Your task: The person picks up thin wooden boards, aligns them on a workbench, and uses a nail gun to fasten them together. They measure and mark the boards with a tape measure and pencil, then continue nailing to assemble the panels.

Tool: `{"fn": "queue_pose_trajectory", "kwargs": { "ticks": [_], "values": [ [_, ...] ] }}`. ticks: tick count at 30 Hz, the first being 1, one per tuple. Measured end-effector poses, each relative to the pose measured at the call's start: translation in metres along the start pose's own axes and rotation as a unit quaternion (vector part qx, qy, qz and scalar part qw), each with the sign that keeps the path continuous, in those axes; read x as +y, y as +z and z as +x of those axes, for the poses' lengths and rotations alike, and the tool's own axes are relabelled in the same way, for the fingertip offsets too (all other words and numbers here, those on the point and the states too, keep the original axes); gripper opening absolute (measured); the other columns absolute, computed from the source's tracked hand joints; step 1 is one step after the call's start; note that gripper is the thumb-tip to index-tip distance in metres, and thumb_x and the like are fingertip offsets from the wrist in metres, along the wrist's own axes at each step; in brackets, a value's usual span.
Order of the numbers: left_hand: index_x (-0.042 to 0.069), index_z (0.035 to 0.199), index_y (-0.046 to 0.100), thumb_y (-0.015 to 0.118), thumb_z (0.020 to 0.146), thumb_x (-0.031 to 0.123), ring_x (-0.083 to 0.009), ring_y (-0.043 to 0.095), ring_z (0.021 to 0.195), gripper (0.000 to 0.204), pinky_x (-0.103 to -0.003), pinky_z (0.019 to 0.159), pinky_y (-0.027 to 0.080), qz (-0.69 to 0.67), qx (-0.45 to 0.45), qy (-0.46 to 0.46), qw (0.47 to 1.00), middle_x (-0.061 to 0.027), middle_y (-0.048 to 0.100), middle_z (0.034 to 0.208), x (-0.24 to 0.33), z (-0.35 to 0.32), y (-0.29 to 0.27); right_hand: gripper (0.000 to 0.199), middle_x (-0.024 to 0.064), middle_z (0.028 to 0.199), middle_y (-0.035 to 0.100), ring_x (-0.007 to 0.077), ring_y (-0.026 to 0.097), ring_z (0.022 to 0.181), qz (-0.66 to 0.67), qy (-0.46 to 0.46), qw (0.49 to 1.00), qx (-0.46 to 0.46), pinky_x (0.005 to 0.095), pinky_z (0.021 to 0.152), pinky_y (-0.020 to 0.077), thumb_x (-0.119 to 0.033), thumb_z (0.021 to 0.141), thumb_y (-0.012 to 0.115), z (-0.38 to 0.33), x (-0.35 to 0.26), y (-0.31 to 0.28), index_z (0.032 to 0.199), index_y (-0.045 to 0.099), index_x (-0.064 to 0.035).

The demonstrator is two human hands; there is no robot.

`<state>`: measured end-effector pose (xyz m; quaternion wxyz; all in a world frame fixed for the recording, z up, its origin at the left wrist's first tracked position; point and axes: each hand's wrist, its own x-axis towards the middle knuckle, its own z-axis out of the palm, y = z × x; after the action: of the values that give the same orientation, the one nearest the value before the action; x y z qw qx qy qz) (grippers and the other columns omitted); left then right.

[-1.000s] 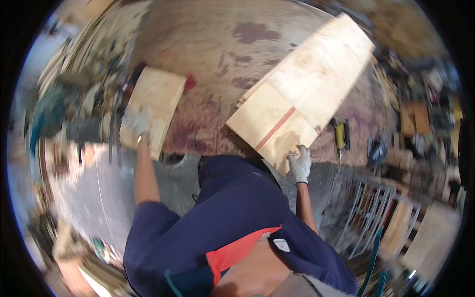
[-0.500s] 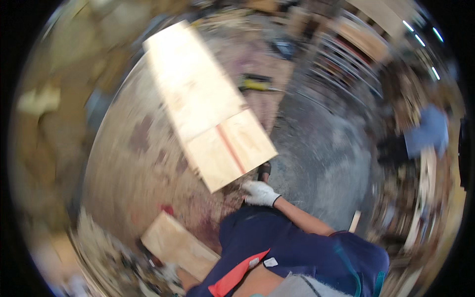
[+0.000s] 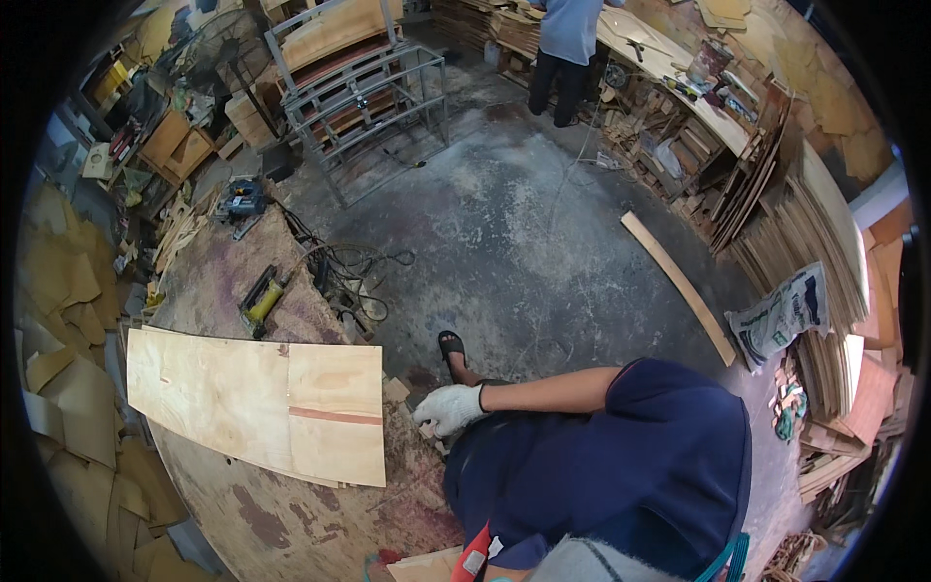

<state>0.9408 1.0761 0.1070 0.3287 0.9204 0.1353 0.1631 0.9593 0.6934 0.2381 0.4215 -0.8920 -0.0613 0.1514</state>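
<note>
A: ok so where's the right hand [image 3: 451,409] at? On that pale wooden board [image 3: 228,403] with the reddish stripe?

B: nah, just off the board's striped end, white glove on, with a gap between them. The fingers [image 3: 427,417] are bent over and angled down at the bench [image 3: 199,281], tips tucked out of sight. Looks half curled, but I honestly can't tell if they're pinching anything.

A: and the left?

B: out of view, so can't tell you what its fingers are doing.

A: is the board lying flat?

B: yep, flat on the bench, stripe at the end nearest the glove, far end a bit narrower. A small wood block [image 3: 396,390] sits between the striped end and the hand. Just above the board there's a yellow-green power tool [image 3: 260,306], and a dark blue one [image 3: 242,199] further up from it. Black cables [image 3: 364,260] loop around above the striped end. Another pale piece of wood [image 3: 427,565] pokes in below that end.
</note>
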Motion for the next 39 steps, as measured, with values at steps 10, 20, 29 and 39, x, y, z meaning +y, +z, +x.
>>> {"fn": "queue_pose_trajectory", "kwargs": {
  "ticks": [10,20,29,39],
  "values": [
    [0.007,0.144,0.046,0.056,0.101,0.041,-0.0282,0.057,0.124,0.056,-0.044,0.103,0.051,-0.469,-0.256,-0.146,0.833,-0.0139,0.056,0.138,0.127,0.038,0.0,0.077,0.0183,0.129,0.057,0.0387,0.056,0.122,0.005,-0.26,0.964,0.054,0.0472,0.104,0.046,-0.022,0.071,0.078,0.011,-0.055,-0.015,0.142,0.052,-0.0086],
    [0.013,0.142,0.052,0.042,0.102,0.065,-0.0247,0.059,0.126,0.067,-0.044,0.1,0.051,-0.335,-0.725,-0.268,0.539,-0.0082,0.06,0.136,0.304,0.014,0.113,0.092,0.0188,0.144,0.047,0.0378,0.058,0.122,-0.086,-0.04,0.981,0.17,0.0445,0.099,0.0526,-0.028,0.066,0.084,-0.075,-0.022,-0.074,0.148,0.044,-0.0133],
    [0.001,0.101,0.062,0.059,0.103,0.044,-0.0092,0.056,0.068,0.042,-0.029,0.06,0.046,-0.251,-0.692,0.108,0.668,-0.0018,0.063,0.079,0.334,-0.027,0.065,0.052,0.0238,0.112,0.066,0.0412,0.065,0.104,0.164,0.241,0.911,0.293,0.0464,0.089,0.0522,-0.038,0.081,0.073,-0.121,-0.023,-0.017,0.118,0.058,-0.0034],
    [0.002,0.096,0.059,0.073,0.096,0.026,-0.0109,0.058,0.071,0.028,-0.029,0.063,0.047,-0.299,-0.671,0.114,0.669,-0.0028,0.062,0.079,0.303,0.001,0.063,0.056,0.0267,0.105,0.066,0.0434,0.067,0.098,0.14,0.272,0.942,0.14,0.0498,0.082,0.0518,-0.04,0.084,0.07,-0.087,-0.031,-0.019,0.127,0.054,-0.0086]
  ]
}}
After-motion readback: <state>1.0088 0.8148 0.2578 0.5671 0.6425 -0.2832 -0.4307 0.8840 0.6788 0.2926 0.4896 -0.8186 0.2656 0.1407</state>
